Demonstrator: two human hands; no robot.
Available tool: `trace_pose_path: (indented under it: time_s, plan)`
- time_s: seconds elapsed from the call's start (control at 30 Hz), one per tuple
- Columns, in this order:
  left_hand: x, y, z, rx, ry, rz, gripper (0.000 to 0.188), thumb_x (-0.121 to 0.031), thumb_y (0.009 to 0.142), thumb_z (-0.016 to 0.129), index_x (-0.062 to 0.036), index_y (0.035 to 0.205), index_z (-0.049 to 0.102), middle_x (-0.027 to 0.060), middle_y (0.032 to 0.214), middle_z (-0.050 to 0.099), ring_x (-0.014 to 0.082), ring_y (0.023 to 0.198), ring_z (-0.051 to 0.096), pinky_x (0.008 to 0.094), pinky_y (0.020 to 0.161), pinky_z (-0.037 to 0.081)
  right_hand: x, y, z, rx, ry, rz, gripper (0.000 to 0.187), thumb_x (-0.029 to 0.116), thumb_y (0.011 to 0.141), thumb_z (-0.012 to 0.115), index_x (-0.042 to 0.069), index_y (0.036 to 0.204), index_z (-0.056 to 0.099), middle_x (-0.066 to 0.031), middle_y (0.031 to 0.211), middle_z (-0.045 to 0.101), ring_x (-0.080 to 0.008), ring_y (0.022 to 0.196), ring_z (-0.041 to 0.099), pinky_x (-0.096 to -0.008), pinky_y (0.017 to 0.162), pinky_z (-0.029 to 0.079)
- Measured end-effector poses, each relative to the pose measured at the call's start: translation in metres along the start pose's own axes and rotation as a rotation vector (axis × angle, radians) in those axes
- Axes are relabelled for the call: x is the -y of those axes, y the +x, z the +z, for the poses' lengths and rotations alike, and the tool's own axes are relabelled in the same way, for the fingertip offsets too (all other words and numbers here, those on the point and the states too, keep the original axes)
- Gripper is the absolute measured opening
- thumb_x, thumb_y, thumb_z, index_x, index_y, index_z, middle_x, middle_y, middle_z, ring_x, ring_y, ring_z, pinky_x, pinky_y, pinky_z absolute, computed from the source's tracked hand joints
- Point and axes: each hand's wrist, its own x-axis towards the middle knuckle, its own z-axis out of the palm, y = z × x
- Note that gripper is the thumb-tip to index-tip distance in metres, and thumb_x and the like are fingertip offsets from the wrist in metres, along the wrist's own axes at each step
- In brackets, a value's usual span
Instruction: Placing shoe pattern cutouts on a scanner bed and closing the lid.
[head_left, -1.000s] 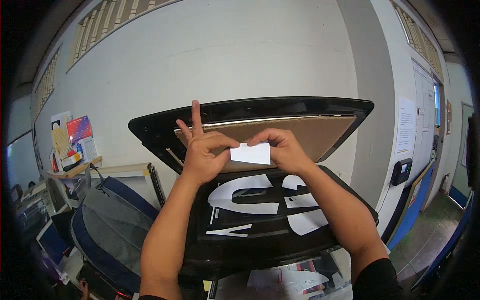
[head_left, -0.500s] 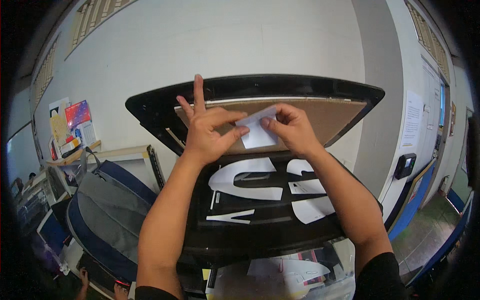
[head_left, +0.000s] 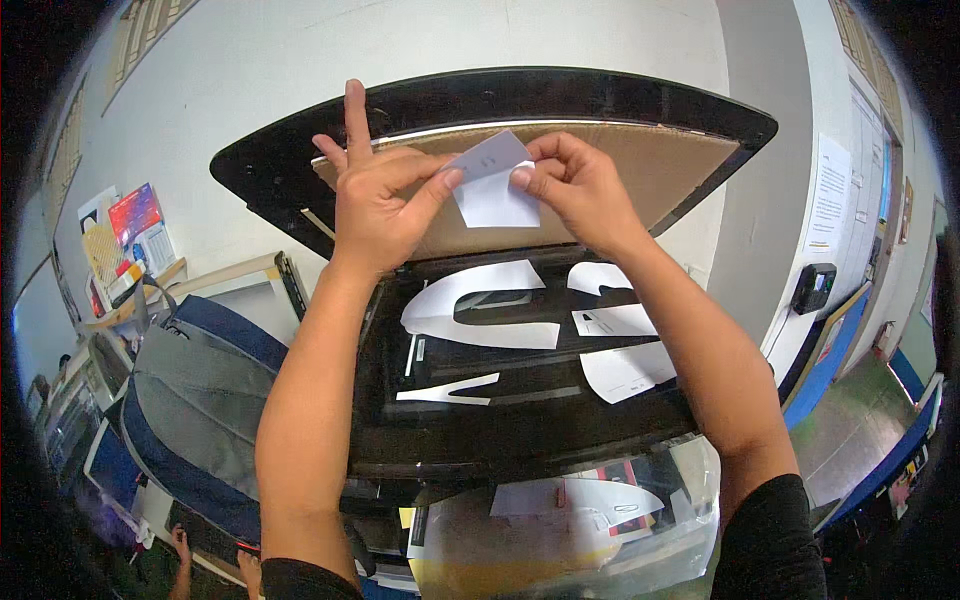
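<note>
A small folded piece of white paper [head_left: 500, 200] is pinched between my two hands, in front of the raised lid. My left hand [head_left: 385, 205] grips its left edge between thumb and index finger, with other fingers raised. On the right edge, my right hand [head_left: 580, 190] pinches it with curled fingers. The upper flap is creased over and bears a small mark. Below lies a black glossy bed [head_left: 450, 440] with cut white paper pieces: a U-shaped one [head_left: 430, 305], a narrow forked one [head_left: 450, 392] and several at right, one a broad panel [head_left: 625, 372].
The black-framed lid [head_left: 480, 95] with a brown board inside stands tilted against the wall. A grey and blue backpack [head_left: 205, 385] sits at left. Clear plastic with a curved paper piece [head_left: 610, 500] is in front. Another person's hand [head_left: 180, 545] shows at lower left.
The head view has shifted, so most of the scene sits higher in it. The folded paper is turned so its flap and mark show more. Both hands keep their pinch.
</note>
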Motion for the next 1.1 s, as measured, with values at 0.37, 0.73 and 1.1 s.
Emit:
trace_pose_path:
  time_s: [0.37, 0.73, 1.1]
  plan:
    - [0.003, 0.000, 0.000, 0.015, 0.014, -0.021, 0.013, -0.026, 0.076, 0.067, -0.0146, 0.080, 0.072, 0.0036, 0.078, 0.068, 0.0268, 0.137, 0.006, 0.0613, 0.098, -0.016, -0.005, 0.003, -0.003, -0.013, 0.066, -0.027, 0.011, 0.008, 0.080, 0.061, 0.000, 0.088, 0.058, 0.0004, 0.073, 0.057, -0.0039, 0.066, 0.049, -0.0189, 0.057, 0.040]
    - [0.005, 0.002, 0.002, -0.001, -0.005, -0.006, 0.014, -0.025, 0.077, 0.065, -0.0154, 0.084, 0.072, 0.0053, 0.075, 0.067, 0.0272, 0.137, 0.005, 0.0626, 0.097, -0.016, -0.004, 0.002, -0.001, 0.000, 0.102, -0.030, 0.010, 0.006, 0.081, 0.059, 0.001, 0.089, 0.056, 0.0001, 0.077, 0.057, -0.0052, 0.069, 0.051, -0.0201, 0.063, 0.041]
    - [0.005, 0.003, 0.002, 0.021, 0.038, -0.021, 0.019, -0.032, 0.076, 0.067, -0.0162, 0.085, 0.072, 0.0039, 0.077, 0.068, 0.0268, 0.137, 0.005, 0.0627, 0.097, -0.016, -0.006, -0.001, -0.008, 0.052, 0.014, 0.028, 0.020, 0.012, 0.078, 0.066, -0.001, 0.092, 0.059, -0.0018, 0.075, 0.060, -0.0060, 0.069, 0.053, -0.0206, 0.064, 0.043]
